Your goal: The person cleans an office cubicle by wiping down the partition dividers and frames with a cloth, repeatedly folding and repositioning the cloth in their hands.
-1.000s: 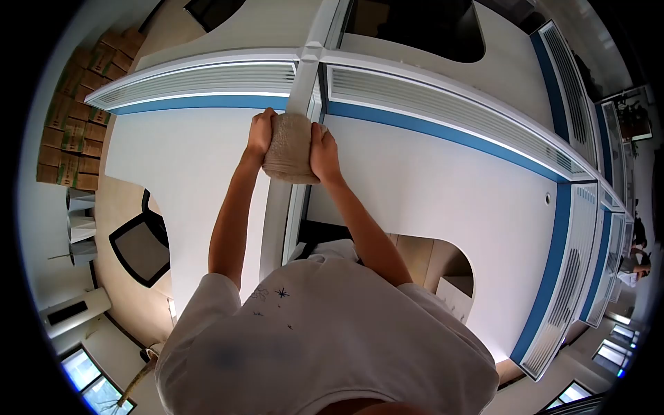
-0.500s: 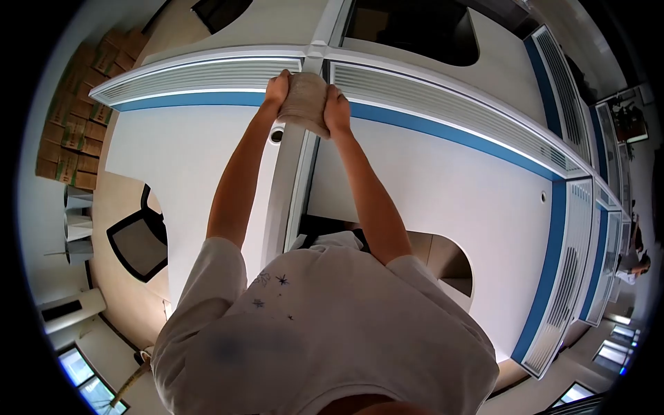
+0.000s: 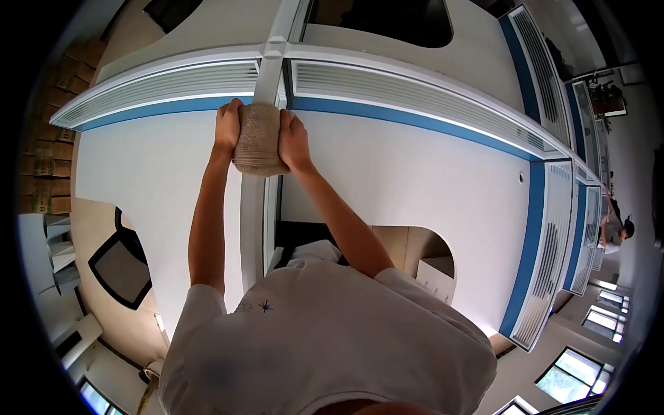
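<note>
A brown cloth lies folded over the top of the white partition rail that runs between two desks. My left hand is closed on the cloth's left edge, with the fingers curled. On the opposite edge, my right hand grips it the same way. Both arms are stretched forward, and the cloth spans the rail's width between them.
A long cross partition with a louvred panel and blue band meets the rail ahead. White desktops lie on both sides. A chair stands at left, stacked cartons beyond. Another person is far right.
Both hands and the cloth have come back along the rail towards my body, away from the partition junction. The camera view has shifted a little.
</note>
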Tool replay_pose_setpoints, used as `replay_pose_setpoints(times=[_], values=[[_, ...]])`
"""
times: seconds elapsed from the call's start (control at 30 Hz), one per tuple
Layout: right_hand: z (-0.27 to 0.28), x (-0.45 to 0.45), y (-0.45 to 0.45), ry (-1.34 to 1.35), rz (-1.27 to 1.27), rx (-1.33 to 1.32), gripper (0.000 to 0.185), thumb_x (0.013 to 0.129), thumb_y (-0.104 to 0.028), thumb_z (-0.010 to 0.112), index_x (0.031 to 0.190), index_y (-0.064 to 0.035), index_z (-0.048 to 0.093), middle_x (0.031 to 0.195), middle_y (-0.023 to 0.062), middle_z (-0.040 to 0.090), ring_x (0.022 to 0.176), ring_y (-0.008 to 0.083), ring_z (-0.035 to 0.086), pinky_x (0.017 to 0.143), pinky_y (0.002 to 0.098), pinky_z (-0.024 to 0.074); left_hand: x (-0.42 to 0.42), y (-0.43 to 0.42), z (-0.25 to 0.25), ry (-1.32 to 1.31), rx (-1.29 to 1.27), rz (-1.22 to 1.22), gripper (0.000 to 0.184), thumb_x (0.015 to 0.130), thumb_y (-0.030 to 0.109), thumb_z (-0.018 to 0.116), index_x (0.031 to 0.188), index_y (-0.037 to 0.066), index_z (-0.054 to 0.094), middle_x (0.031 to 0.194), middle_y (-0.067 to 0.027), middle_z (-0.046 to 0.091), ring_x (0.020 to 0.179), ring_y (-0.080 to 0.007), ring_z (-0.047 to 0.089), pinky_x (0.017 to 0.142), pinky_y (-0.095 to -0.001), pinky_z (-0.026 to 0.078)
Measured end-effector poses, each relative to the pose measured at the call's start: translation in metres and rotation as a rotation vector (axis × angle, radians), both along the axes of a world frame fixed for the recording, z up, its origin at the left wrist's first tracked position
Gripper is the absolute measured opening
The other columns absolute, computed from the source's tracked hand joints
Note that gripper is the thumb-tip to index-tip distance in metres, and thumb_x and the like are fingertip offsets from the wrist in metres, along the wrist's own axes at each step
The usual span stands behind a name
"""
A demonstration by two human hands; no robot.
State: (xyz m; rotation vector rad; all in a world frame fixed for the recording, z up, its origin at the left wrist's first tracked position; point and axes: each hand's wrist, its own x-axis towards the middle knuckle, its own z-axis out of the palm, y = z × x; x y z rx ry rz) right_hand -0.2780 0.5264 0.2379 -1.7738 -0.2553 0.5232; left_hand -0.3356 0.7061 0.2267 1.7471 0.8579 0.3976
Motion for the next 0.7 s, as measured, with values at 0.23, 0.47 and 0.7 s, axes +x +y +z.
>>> replay_pose_setpoints(times=[0.23,0.47,0.7], values=[[-0.012,0.055,0.042,-0.088,-0.133,0.092,0.057,0.102,-0.046,0.041,0.106,0.0062,0.064,0.108,0.0351,0.064,0.107,0.0539,0.057,0.090,0.0528,0.0451,0.065,0.035,-0.012,0.227,0.584,-0.126,0.029,0.097,0.020,0.042,0.110,0.003,0.061,0.111,-0.0322,0.064,0.109,-0.0503,0.058,0.095,-0.0547,0.046],[-0.014,0.049,0.019,-0.076,-0.070,0.010,0.064,0.102,-0.051,0.039,0.116,0.0060,0.063,0.113,0.0333,0.065,0.109,0.0515,0.059,0.094,0.0516,0.0460,0.056,0.030,-0.005,0.164,0.450,-0.044,0.034,0.096,0.024,0.041,0.111,0.002,0.063,0.114,-0.0366,0.061,0.111,-0.0526,0.057,0.097,-0.0540,0.045],[-0.008,-0.031,-0.029,0.092,0.011,0.109,0.061,0.101,-0.047,0.039,0.116,0.0069,0.062,0.116,0.0329,0.063,0.112,0.0463,0.058,0.097,0.0449,0.0432,-0.027,-0.027,0.008,0.037,-0.152,0.086,0.053,0.093,0.038,0.041,0.101,-0.008,0.066,0.099,-0.0233,0.068,0.092,-0.0298,0.061,0.089,-0.0400,0.046]])
